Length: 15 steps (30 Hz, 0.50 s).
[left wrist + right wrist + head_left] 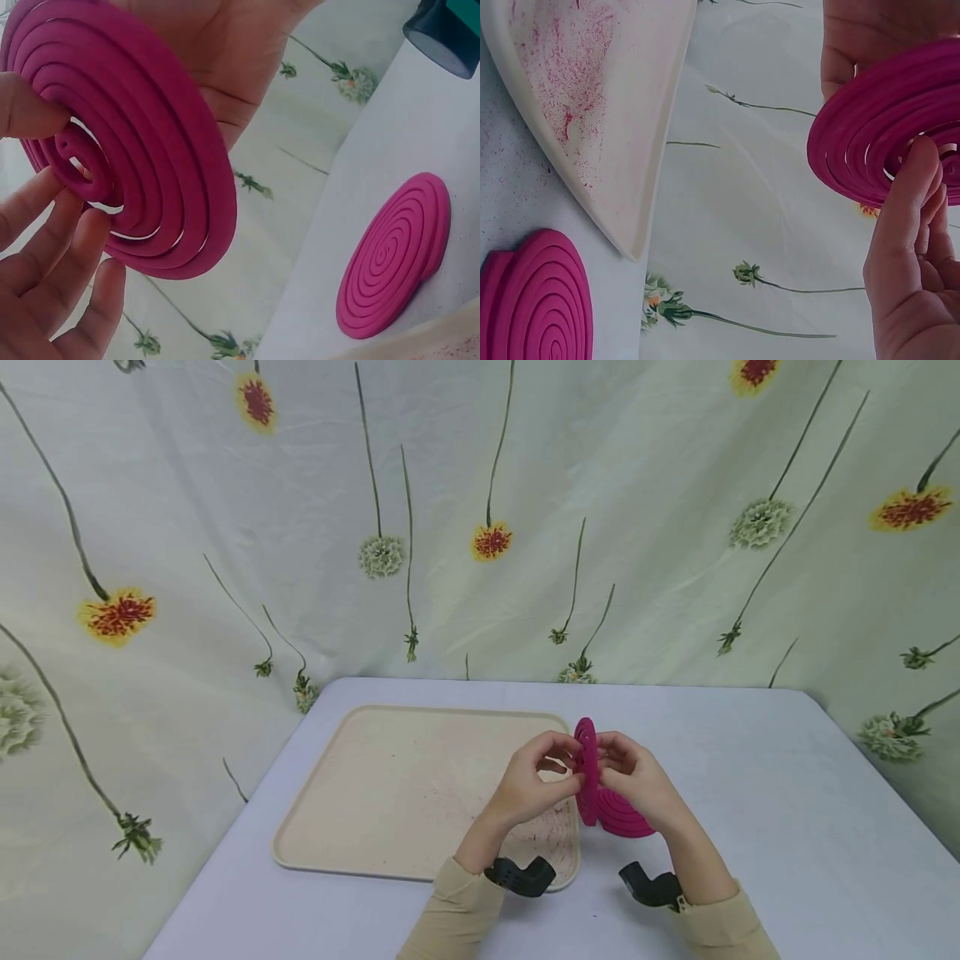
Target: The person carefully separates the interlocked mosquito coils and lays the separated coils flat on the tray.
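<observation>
While our left hand (525,783) and right hand (641,781) curl partway, their thumbs and fingertips hold one pink spiral (587,777) between them, upright at the tray's (405,785) right edge. We see a second spiral (626,817) lying flat on the table (765,768), just right of the tray. Pink specks (566,112) mark the tray's right part; flowered cloth (480,602) hangs behind it.

I see room for a hand along the table's (780,760) right edge. Beside the tray's (390,777) right rim, the left hand (528,778), the right hand (643,781) and the raised coil (587,797) between them bar the way, as does the flat coil (626,820).
</observation>
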{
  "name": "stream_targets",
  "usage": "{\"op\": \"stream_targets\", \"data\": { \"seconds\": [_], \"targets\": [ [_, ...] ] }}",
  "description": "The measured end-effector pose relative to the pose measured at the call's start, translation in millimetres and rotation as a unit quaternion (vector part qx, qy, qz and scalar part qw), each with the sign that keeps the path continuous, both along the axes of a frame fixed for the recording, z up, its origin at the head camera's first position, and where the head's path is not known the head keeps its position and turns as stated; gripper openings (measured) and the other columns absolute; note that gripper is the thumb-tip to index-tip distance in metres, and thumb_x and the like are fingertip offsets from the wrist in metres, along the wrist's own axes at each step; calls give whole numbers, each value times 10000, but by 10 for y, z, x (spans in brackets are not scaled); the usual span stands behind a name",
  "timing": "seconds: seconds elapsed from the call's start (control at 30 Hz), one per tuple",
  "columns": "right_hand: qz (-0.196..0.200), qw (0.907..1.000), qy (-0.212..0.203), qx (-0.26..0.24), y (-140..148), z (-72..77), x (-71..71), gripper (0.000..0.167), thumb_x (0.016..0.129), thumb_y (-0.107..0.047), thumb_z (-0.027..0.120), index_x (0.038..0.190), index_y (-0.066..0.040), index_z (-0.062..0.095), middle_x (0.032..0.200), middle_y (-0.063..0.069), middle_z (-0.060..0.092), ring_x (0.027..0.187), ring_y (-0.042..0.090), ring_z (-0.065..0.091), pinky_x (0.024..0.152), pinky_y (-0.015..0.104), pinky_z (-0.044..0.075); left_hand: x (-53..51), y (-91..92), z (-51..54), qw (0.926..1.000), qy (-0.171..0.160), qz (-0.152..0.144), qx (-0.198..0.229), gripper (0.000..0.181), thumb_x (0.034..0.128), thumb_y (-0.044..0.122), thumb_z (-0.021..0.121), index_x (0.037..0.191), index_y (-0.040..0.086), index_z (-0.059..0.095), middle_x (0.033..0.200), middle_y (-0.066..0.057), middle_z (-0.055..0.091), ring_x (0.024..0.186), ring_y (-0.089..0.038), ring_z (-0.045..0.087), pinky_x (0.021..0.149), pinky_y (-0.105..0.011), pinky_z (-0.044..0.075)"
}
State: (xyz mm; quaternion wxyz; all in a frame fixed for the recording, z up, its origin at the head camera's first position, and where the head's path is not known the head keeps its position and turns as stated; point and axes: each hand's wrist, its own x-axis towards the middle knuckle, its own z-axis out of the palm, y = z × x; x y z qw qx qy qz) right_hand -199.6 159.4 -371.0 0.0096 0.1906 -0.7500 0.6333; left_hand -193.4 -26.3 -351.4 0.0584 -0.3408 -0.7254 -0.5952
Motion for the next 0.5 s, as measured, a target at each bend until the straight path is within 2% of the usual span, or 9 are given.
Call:
{"op": "stream_targets", "data": {
  "seconds": [0.1,0.23,0.4,0.5],
  "targets": [
    [37,10000,-14,63,3,-6,-9,394,810,43,527,1196,96,472,1039,208,558,888,191,587,788,216,518,-3,-17,1,10000,20,-65,-52,285,807,-37,642,1067,-99,542,1029,-259,560,958,-391,546,829,-509,493],
    [106,9999,-18,103,-6,-9,-2,405,805,34,534,1199,96,465,1035,201,557,892,205,588,790,224,520,3,-19,6,10000,15,68,29,267,784,-31,657,1013,-100,538,1172,-251,509,1095,-377,491,851,-520,488],
    [-134,9997,-69,183,-22,4,13,412,813,4,575,1205,77,470,1045,197,559,914,244,580,793,223,516,-2,5,-2,9995,92,221,206,245,770,-28,662,968,-83,529,1274,-232,498,1180,-366,469,873,-522,484],
    [-287,9992,-84,246,-27,15,14,413,811,2,587,1203,69,477,1044,193,563,918,255,576,797,217,512,-71,33,-106,9990,164,330,244,252,771,-18,673,977,-61,535,1290,-196,508,1193,-339,471,883,-511,484]
  ]
}}
